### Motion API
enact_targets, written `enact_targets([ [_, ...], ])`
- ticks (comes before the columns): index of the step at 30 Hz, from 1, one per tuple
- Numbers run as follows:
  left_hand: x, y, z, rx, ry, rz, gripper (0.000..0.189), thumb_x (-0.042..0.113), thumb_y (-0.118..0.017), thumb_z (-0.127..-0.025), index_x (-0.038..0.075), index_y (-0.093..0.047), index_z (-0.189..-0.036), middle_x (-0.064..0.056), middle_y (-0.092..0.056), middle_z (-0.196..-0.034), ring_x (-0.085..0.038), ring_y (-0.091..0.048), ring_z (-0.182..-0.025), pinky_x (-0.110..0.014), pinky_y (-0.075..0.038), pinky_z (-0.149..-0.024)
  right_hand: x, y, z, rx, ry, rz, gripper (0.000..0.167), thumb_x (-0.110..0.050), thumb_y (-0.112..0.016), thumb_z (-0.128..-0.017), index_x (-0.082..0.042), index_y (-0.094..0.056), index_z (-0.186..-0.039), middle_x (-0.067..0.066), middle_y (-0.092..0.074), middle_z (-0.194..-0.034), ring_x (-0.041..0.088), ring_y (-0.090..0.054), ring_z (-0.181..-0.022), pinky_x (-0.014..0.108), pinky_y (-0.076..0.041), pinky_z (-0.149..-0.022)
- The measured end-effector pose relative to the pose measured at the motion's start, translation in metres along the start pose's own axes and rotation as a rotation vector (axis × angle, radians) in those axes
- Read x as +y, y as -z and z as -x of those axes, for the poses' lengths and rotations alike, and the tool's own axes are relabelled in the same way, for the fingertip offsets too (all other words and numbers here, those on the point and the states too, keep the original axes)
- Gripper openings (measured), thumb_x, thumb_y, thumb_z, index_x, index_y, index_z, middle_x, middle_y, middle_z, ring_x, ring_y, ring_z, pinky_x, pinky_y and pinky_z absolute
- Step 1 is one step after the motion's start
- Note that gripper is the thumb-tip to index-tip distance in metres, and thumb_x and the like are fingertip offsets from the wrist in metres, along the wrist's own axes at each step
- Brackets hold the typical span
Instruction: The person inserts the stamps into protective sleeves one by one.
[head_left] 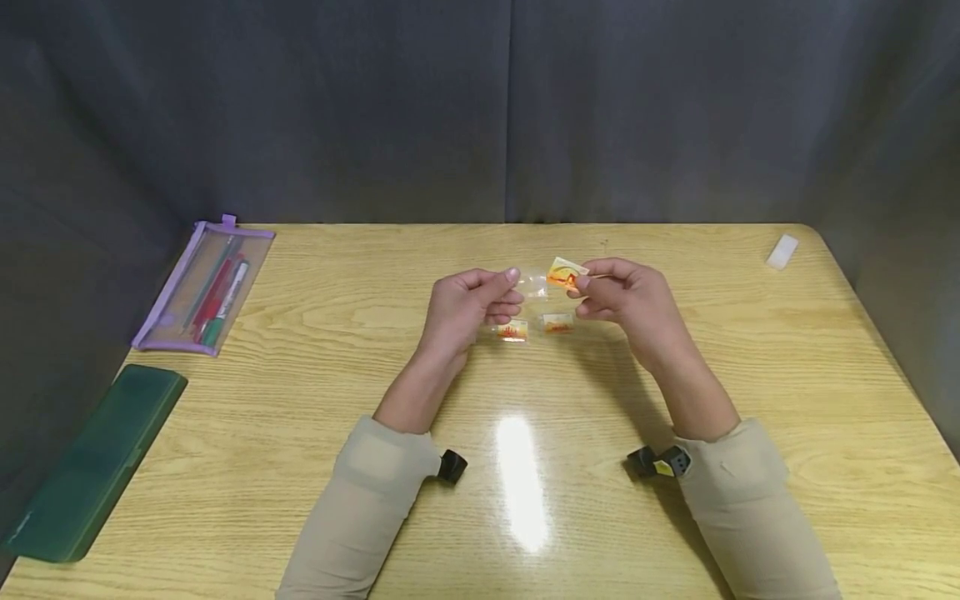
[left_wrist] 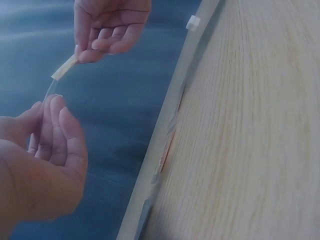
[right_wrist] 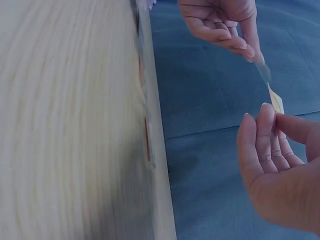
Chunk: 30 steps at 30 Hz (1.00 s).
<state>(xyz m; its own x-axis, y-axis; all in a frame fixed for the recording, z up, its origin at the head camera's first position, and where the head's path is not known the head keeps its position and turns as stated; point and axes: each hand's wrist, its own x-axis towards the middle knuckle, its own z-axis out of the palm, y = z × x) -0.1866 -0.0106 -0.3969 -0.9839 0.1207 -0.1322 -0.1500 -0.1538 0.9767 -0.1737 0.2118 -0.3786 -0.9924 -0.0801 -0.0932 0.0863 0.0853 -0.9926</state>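
Note:
Between thumb and fingers, my left hand [head_left: 471, 304] pinches a small clear plastic sleeve [head_left: 534, 286]. My right hand [head_left: 636, 308] pinches a small yellow-and-orange picture stamp [head_left: 564, 272] by its right side. In the left wrist view the stamp [left_wrist: 65, 67] appears nearly edge-on, its end at the mouth of the sleeve [left_wrist: 48, 90]. Both hands are raised above the table. Beneath them lie two similar stamps in clear sleeves, the left stamp [head_left: 513, 331] partly behind my left fingers and the right stamp [head_left: 558, 323] just beside it.
On the left of the wooden table [head_left: 315, 500] lie a purple-edged mesh pouch [head_left: 176, 292] with pens inside and a dark green case [head_left: 101, 462]. A white eraser-like block [head_left: 782, 252] sits at the back right. Dark curtains [head_left: 375, 108] surround the table's back and sides.

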Motion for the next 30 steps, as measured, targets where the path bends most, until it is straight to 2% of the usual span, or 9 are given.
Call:
enact_targets([
  [6, 0.0008, -0.0006, 0.0008, 0.032, -0.040, 0.004, 0.034, 0.026, -0.077, -0.093, -0.008, -0.073, -0.098, 0.000, -0.075, -0.072, -0.011, -0.072, -0.064, -0.023, -0.061, -0.062, -0.0015, -0.0001, 0.0012, -0.008, 0.003, -0.067, 0.012, -0.010, -0.062, -0.100, -0.002, -0.063, -0.109, -0.006, -0.073, -0.084, 0.008, -0.069, -0.066, 0.022, -0.062, -0.073],
  [13, 0.0018, -0.0022, 0.0004, 0.024, -0.078, 0.025, 0.024, 0.018, -0.076, -0.093, -0.004, -0.076, -0.102, -0.001, -0.077, -0.080, -0.011, -0.075, -0.071, -0.025, -0.063, -0.069, -0.0024, 0.0031, 0.0023, -0.010, 0.010, -0.113, 0.012, -0.008, -0.062, -0.099, -0.001, -0.063, -0.109, -0.004, -0.074, -0.083, 0.008, -0.069, -0.067, 0.023, -0.062, -0.074],
  [21, 0.0040, -0.0049, 0.0015, 0.002, -0.059, 0.093, 0.019, 0.002, -0.073, -0.092, -0.005, -0.075, -0.110, -0.001, -0.077, -0.086, -0.010, -0.075, -0.079, -0.024, -0.063, -0.074, -0.0032, 0.0038, 0.0020, -0.011, 0.016, -0.116, 0.013, -0.009, -0.064, -0.099, 0.000, -0.063, -0.108, -0.003, -0.073, -0.084, 0.009, -0.069, -0.068, 0.023, -0.062, -0.073],
  [30, 0.0056, -0.0062, 0.0021, 0.015, -0.049, 0.090, 0.021, 0.003, -0.075, -0.090, -0.004, -0.074, -0.110, 0.001, -0.076, -0.084, -0.009, -0.074, -0.078, -0.023, -0.062, -0.073, -0.0028, 0.0000, 0.0023, -0.006, 0.009, -0.092, 0.012, -0.008, -0.062, -0.099, 0.000, -0.064, -0.108, -0.004, -0.074, -0.083, 0.009, -0.069, -0.067, 0.023, -0.062, -0.073],
])
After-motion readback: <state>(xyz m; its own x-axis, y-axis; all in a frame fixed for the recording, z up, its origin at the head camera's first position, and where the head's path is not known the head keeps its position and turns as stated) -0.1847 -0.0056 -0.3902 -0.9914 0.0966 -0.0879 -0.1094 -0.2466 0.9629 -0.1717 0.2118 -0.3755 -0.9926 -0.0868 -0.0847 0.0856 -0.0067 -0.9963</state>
